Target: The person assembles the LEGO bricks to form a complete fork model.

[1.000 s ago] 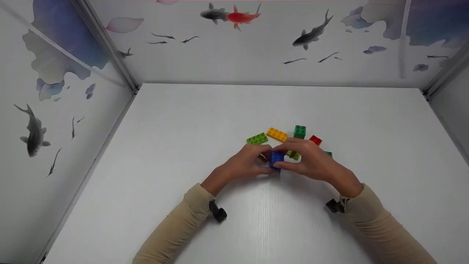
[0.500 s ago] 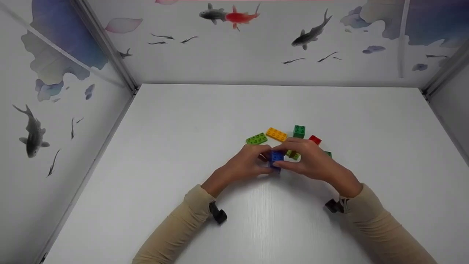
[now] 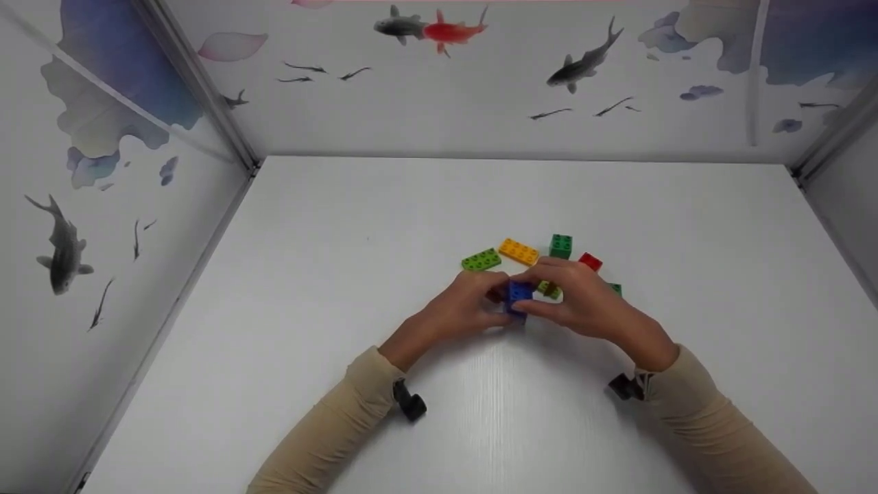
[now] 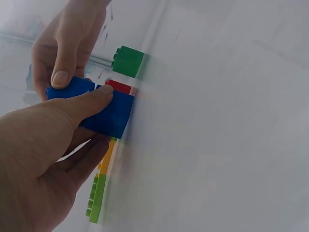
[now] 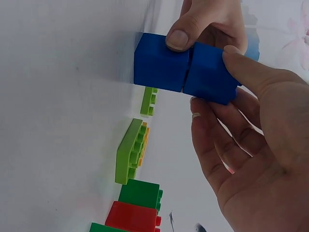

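Two blue toy bricks are stacked in front of me between my hands. My left hand [image 3: 463, 302] grips the lower blue brick [image 5: 159, 65], its thumb against one side. My right hand [image 3: 590, 295] pinches the upper blue brick [image 5: 207, 75] between thumb and fingers. A thin slit shows between the two bricks in the right wrist view, and the upper one sits slightly tilted on the lower. Studs show on the upper brick's top in the head view. In that view the lower brick is mostly hidden by the hands.
Behind the hands on the white table [image 3: 370, 206] lie a light green brick [image 3: 481, 259], a yellow brick [image 3: 518, 251], a dark green brick [image 3: 561, 245] and a red brick [image 3: 590, 261]. Another light green brick [image 3: 549, 289] and a dark green one [image 3: 616, 289] are partly covered by the right hand.
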The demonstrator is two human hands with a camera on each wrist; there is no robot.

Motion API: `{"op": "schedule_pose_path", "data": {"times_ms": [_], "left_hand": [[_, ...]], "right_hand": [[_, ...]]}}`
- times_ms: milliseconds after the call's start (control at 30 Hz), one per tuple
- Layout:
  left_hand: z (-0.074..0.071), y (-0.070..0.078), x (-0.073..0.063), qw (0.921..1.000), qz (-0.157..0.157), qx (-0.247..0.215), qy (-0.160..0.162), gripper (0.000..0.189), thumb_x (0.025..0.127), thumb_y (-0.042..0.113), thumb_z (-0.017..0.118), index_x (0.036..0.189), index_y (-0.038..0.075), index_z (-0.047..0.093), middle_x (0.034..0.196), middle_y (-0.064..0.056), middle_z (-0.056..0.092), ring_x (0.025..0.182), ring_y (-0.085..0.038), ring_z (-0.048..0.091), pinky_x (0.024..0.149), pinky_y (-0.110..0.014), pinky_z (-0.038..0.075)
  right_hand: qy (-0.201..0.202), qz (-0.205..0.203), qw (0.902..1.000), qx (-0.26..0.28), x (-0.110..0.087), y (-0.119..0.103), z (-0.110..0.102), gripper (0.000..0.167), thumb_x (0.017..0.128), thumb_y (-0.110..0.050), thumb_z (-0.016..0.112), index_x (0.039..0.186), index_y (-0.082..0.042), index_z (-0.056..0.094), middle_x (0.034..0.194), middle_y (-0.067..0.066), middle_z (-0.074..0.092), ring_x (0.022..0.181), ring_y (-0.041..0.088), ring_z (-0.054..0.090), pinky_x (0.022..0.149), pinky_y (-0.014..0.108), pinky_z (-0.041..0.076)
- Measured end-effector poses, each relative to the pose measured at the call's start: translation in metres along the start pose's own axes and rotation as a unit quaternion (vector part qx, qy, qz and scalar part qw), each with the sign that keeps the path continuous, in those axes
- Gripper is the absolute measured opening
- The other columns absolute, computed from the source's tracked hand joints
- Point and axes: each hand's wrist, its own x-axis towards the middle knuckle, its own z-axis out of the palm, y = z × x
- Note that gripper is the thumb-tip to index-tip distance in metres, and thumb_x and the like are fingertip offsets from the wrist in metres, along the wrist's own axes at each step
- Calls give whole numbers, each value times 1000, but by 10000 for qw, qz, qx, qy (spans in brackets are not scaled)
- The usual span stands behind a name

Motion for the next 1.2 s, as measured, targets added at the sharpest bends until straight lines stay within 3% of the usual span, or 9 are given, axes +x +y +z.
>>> {"op": "schedule_pose_path", "data": {"times_ms": [200,433,600,900,1200], "left_hand": [[1,0,0,10000,-16,-57,51,40,96,23,86,130,10,70,122,-3,77,106,-9,74,94,-22,62],[1,1,0,10000,1,26,46,43,96,22,85,134,8,69,124,-5,77,107,-12,74,95,-25,62],[2,1,0,10000,-45,11,54,44,96,22,85,135,8,69,124,-4,77,108,-12,74,95,-25,63],[3,2,-1,9998,-163,-95,81,43,96,24,85,133,10,70,121,-3,78,106,-12,74,94,-24,63],[0,2,-1,9991,-223,-347,-1,40,96,25,85,132,12,71,119,0,76,106,-12,73,93,-24,62]], "right_hand": [[-39,51,9999,-100,0,-4,1,38,94,-29,87,128,-15,79,116,-2,77,107,15,73,89,36,66],[-81,146,9998,-88,0,-5,0,38,93,-28,88,128,-15,79,115,-1,79,103,24,75,85,39,66],[-79,183,9997,-164,0,-6,0,39,93,-30,88,128,-16,79,115,-2,80,103,22,75,86,38,66],[-248,127,9994,-183,0,-6,0,38,96,-30,85,129,-15,77,118,-1,78,106,23,75,93,41,66],[-299,177,9994,-35,1,-2,-2,38,94,-28,87,130,-18,77,117,-5,79,106,22,75,83,33,65]]}}
